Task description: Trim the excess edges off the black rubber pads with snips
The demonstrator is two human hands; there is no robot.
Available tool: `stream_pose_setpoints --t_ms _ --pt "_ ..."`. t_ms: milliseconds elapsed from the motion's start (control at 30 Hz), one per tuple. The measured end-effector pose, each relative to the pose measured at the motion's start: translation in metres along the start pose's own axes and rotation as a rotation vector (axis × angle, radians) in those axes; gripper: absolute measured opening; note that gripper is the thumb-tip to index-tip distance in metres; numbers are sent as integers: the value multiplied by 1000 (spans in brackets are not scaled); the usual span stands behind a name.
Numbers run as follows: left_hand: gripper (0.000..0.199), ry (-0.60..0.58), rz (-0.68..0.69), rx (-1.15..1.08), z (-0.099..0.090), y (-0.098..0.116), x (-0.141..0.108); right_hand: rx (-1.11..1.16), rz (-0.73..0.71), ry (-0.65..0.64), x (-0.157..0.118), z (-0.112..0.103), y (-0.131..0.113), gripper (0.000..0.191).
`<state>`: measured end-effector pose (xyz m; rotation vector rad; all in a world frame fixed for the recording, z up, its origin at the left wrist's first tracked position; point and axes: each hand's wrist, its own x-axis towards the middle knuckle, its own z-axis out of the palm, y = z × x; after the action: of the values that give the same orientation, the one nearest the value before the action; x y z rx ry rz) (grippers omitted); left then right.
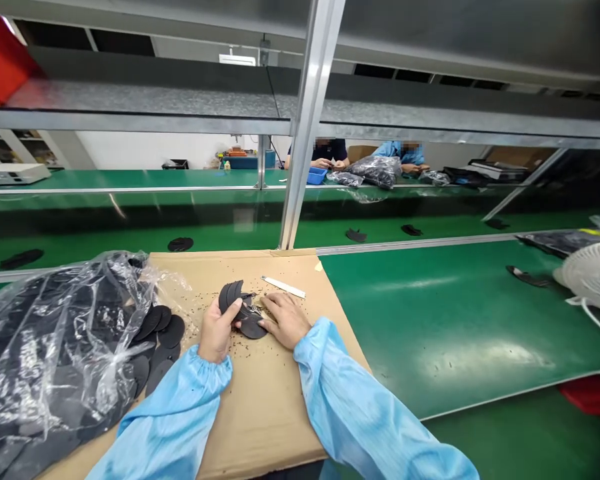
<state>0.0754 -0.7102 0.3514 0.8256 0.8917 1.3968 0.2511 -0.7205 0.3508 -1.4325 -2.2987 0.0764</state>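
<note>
My left hand [217, 330] is closed round a small stack of thin black curved pieces [231, 293], held upright above the cardboard sheet [270, 413]. Just right of them lies a flat black oval piece [253, 327]. My right hand [287, 320] rests low over the cardboard with its fingers stretched out, the tips beside that oval piece. Whether they touch it is hard to make out. Tiny dark bits are scattered around both hands. Beyond my right hand lies a slim white cutter-like tool [283, 287].
At left a large clear plastic bag [55, 353] holds many black pieces, with loose black ovals [170, 331] spilling beside it. A metal post [307, 133] rises behind the cardboard. A white fan [593, 273] stands right. Across the green bench [405, 280], two people sit near a blue tray [317, 175].
</note>
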Motion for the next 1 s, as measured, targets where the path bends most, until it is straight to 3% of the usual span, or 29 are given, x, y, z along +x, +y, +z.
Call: stream_pose_setpoints --t_ms 133,300,367,600,1000 --pt "43 2 -9 -38 1 2 -1 -24 38 122 2 4 -2 32" --pt "46 34 -123 -184 1 10 1 122 148 418 0 -1 -4 41" --pt "46 24 -195 -243 0 12 2 171 121 468 -1 -2 -4 41" --pt "44 -46 -298 -285 -3 11 5 108 -72 472 -1 2 -7 38" --pt "44 -88 -287 -278 -5 9 6 123 -142 420 -2 3 -5 34"
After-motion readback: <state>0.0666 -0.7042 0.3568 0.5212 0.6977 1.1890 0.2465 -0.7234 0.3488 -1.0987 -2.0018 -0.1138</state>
